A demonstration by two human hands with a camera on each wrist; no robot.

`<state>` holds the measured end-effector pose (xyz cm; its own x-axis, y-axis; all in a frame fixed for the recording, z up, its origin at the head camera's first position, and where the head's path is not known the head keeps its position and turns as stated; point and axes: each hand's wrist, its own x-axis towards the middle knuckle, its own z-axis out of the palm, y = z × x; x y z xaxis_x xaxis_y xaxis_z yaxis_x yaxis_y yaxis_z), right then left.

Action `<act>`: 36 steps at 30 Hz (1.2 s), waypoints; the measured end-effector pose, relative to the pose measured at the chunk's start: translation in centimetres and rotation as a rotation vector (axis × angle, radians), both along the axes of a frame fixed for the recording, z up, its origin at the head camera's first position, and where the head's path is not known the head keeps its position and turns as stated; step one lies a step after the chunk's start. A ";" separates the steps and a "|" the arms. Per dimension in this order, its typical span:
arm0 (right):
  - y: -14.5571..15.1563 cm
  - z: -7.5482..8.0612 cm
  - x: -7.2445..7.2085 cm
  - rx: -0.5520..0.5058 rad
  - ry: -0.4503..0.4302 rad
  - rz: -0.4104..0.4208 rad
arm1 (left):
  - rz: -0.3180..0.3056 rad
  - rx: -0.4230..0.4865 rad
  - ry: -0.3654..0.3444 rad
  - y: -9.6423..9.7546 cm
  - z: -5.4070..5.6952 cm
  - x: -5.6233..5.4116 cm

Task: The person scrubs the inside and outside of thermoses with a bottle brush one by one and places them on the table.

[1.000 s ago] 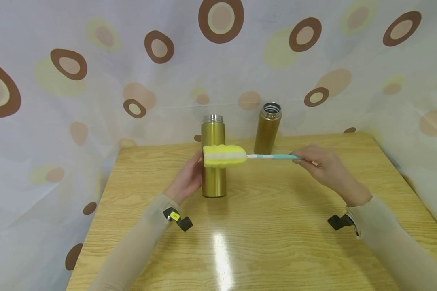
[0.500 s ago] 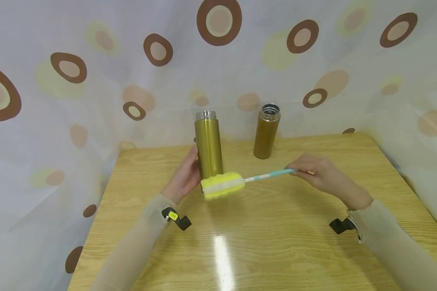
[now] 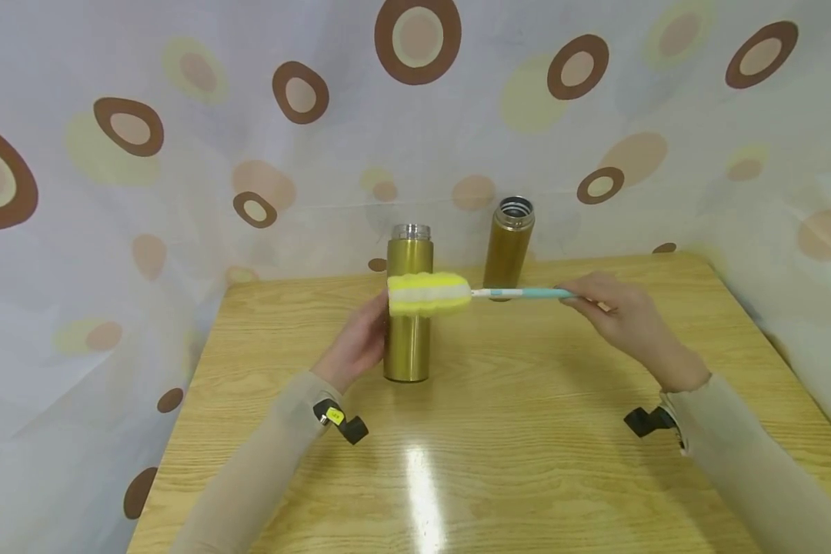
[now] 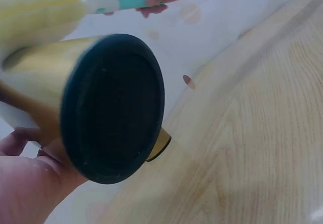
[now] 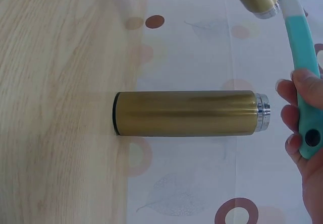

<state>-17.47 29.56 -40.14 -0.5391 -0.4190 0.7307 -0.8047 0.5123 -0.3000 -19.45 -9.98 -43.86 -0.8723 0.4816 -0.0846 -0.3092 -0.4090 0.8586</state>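
Note:
My left hand (image 3: 360,338) grips a gold thermos bottle (image 3: 408,346) with a bare steel mouth from its left side. In the left wrist view the bottle's dark round base (image 4: 113,108) faces the camera, raised above the table. My right hand (image 3: 612,308) holds a sponge bottle brush by its teal handle (image 3: 543,293). The brush's yellow and white sponge head (image 3: 429,294) lies level across the bottle's front, around its upper middle. In the right wrist view, fingers and thumb (image 5: 309,85) wrap the handle.
A second gold bottle (image 3: 508,250), lidless, stands upright at the back of the wooden table (image 3: 526,431), right of the held one. Behind it hangs a white sheet (image 3: 457,138) patterned with brown and yellow ovals, which also covers both sides.
The sponge head went down to the bottle's lower end as the bottle tilted, then came back up to its upper middle. The held bottle appears more upright again. The second bottle stayed put.

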 end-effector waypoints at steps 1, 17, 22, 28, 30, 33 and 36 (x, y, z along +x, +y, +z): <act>0.0 0.1 -0.1 -0.019 -0.003 -0.022 | -0.004 -0.004 0.005 0.1 -0.1 0.1; -0.8 0.4 -0.2 -0.055 -0.035 -0.101 | -0.037 0.029 0.046 0.1 -0.8 0.4; -0.5 -0.1 -0.2 -0.006 -0.039 -0.004 | 0.008 0.025 0.023 0.1 -0.8 0.1; -0.3 -0.8 0.1 0.065 -0.052 0.110 | 0.045 0.028 0.006 0.0 -0.3 -0.1; -0.2 -0.9 0.3 0.070 -0.084 0.142 | 0.063 0.022 0.006 -0.1 -0.1 -0.2; -0.2 -1.0 0.6 0.079 -0.129 0.185 | 0.095 0.028 0.011 -0.1 0.0 -0.2; -0.3 -1.1 0.8 0.086 -0.161 0.224 | 0.124 0.034 0.013 -0.1 0.2 -0.2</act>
<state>-16.64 29.29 -41.22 -0.5321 -0.5975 0.5998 -0.8464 0.3563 -0.3959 -19.60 -10.12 -43.69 -0.9262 0.3727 -0.0581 -0.2432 -0.4725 0.8471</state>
